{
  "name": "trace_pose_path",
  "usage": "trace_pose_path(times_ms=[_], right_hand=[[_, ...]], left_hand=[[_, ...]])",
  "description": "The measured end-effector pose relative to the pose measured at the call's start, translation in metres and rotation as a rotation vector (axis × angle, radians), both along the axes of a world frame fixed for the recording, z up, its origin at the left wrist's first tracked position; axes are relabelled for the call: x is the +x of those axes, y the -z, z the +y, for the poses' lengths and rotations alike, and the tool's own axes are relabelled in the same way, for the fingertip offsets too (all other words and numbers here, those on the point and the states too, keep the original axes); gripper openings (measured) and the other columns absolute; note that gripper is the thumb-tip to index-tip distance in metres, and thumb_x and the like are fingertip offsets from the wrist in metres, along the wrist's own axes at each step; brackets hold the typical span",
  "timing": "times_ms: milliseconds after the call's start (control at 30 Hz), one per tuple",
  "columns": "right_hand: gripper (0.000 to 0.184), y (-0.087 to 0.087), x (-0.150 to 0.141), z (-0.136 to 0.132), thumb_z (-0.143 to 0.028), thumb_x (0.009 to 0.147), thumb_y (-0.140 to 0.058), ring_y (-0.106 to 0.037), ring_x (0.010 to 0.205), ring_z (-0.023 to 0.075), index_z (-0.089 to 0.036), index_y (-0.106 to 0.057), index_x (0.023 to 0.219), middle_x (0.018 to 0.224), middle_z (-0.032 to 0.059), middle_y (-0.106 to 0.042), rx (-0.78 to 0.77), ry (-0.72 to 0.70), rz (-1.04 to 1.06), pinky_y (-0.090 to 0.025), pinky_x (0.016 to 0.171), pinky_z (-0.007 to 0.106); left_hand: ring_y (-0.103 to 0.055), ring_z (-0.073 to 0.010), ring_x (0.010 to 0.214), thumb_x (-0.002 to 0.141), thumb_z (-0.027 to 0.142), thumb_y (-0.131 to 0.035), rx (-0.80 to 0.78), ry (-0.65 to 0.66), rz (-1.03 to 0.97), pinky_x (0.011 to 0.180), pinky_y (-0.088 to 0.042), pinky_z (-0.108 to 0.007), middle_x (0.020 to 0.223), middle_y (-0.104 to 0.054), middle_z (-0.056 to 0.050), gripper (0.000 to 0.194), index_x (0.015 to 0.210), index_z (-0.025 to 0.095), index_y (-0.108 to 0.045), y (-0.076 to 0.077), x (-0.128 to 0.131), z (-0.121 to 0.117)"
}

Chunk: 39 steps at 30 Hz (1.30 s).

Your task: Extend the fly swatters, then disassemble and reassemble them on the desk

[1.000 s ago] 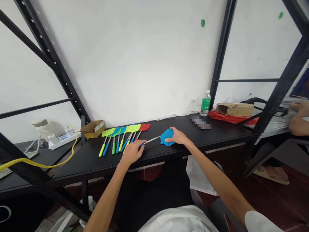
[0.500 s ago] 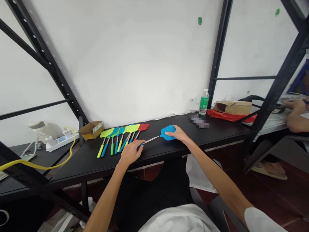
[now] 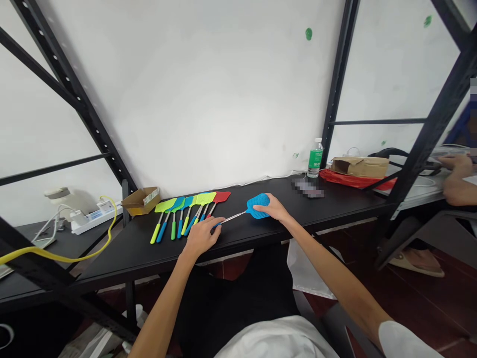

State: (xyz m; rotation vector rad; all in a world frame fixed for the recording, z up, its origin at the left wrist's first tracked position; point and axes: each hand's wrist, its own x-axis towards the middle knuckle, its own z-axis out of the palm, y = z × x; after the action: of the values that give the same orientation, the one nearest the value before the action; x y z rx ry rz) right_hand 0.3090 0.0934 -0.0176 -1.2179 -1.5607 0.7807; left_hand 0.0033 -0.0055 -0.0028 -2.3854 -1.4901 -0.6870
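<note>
A blue fly swatter with a thin metal shaft is held between my hands, just above the black tabletop. My left hand closes over its blue handle, which my fingers mostly cover. On the swatter's perforated head, my right hand grips the right edge, thumb on top. Left of it several more swatters lie in a row, heads toward the wall: a yellow-green swatter at the left end, blue and green ones between, and a red swatter at the right end, its handle partly behind my left hand.
An opened cardboard box stands left of the row. A water bottle and a blurred-out item are at the back right, near a brown box on red plastic. Black shelf posts flank the table. Another person's arm shows at far right.
The blue swatter's head has shifted very slightly left and its face has turned a little. Both hands keep their hold in nearly the same places.
</note>
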Motion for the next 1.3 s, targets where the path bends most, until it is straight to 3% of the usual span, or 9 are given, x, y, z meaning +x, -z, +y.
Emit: trace_pose_path(times_ms=[233, 500, 867, 1000, 1100, 1200, 1300], right_hand=[[0.069, -0.001, -0.007, -0.004, -0.047, 0.063, -0.085, -0.065, 0.106, 0.0273, -0.022, -0.058, 0.123, 0.114, 0.0085, -0.069, 0.016, 0.025, -0.077, -0.051, 0.090, 0.040], [0.076, -0.006, -0.018, -0.013, -0.058, 0.067, -0.078, -0.064, 0.108, 0.0285, -0.025, -0.050, 0.130, 0.118, 0.0088, -0.067, -0.024, 0.019, -0.171, -0.049, 0.090, 0.041], [0.082, -0.008, -0.025, -0.020, -0.063, 0.069, -0.074, -0.062, 0.111, 0.0303, -0.025, -0.045, 0.135, 0.117, 0.0087, -0.067, -0.049, 0.017, -0.216, -0.047, 0.094, 0.043], [0.086, -0.005, -0.025, -0.017, -0.053, 0.071, -0.075, -0.063, 0.109, 0.0275, -0.026, -0.040, 0.145, 0.120, 0.0088, -0.066, -0.019, -0.010, -0.084, -0.049, 0.092, 0.040], [0.087, -0.003, -0.026, -0.017, -0.046, 0.076, -0.071, -0.067, 0.096, 0.0232, -0.026, -0.032, 0.152, 0.114, 0.0067, -0.067, -0.033, -0.006, -0.010, -0.051, 0.086, 0.036], [0.081, -0.001, -0.028, -0.016, -0.041, 0.079, -0.070, -0.067, 0.087, 0.0193, -0.027, -0.036, 0.150, 0.112, 0.0051, -0.068, -0.040, -0.009, -0.025, -0.051, 0.084, 0.033], [0.070, -0.001, -0.029, -0.016, -0.038, 0.079, -0.070, -0.067, 0.084, 0.0178, -0.028, -0.044, 0.144, 0.111, 0.0040, -0.069, -0.030, -0.013, -0.052, -0.050, 0.084, 0.033]], left_hand=[[-0.070, -0.0211, 0.088, 0.096, 0.035, -0.044, -0.008, -0.027, -0.003, 0.074, -0.048, -0.030, 0.112, -0.074, -0.001, 0.034, 0.119, 0.029, -0.068, -0.005, 0.001, -0.003], [-0.070, -0.0226, 0.096, 0.096, 0.051, -0.044, 0.013, -0.056, -0.030, 0.076, -0.049, -0.030, 0.113, -0.075, 0.000, 0.039, 0.116, 0.030, -0.070, -0.006, 0.003, -0.003], [-0.069, -0.0232, 0.099, 0.098, 0.048, -0.041, 0.008, -0.086, -0.004, 0.072, -0.047, -0.029, 0.113, -0.075, 0.000, 0.037, 0.112, 0.031, -0.070, -0.006, 0.000, -0.003], [-0.068, -0.0240, 0.099, 0.099, 0.040, -0.040, 0.013, -0.125, -0.001, 0.067, -0.046, -0.030, 0.118, -0.071, -0.002, 0.033, 0.122, 0.031, -0.063, -0.007, 0.005, -0.005], [-0.067, -0.0250, 0.091, 0.098, 0.024, -0.037, 0.062, -0.253, -0.059, 0.067, -0.047, -0.032, 0.118, -0.067, -0.008, 0.037, 0.128, 0.027, -0.058, -0.008, 0.007, -0.004], [-0.063, -0.0283, 0.101, 0.090, 0.008, -0.036, 0.149, -0.360, -0.143, 0.079, -0.049, -0.037, 0.121, -0.060, -0.015, 0.046, 0.129, 0.019, -0.058, -0.005, 0.003, 0.002], [-0.059, -0.0309, 0.110, 0.085, 0.004, -0.037, 0.148, -0.374, -0.121, 0.092, -0.047, -0.041, 0.126, -0.057, -0.018, 0.050, 0.128, 0.015, -0.062, 0.000, -0.001, 0.010]])
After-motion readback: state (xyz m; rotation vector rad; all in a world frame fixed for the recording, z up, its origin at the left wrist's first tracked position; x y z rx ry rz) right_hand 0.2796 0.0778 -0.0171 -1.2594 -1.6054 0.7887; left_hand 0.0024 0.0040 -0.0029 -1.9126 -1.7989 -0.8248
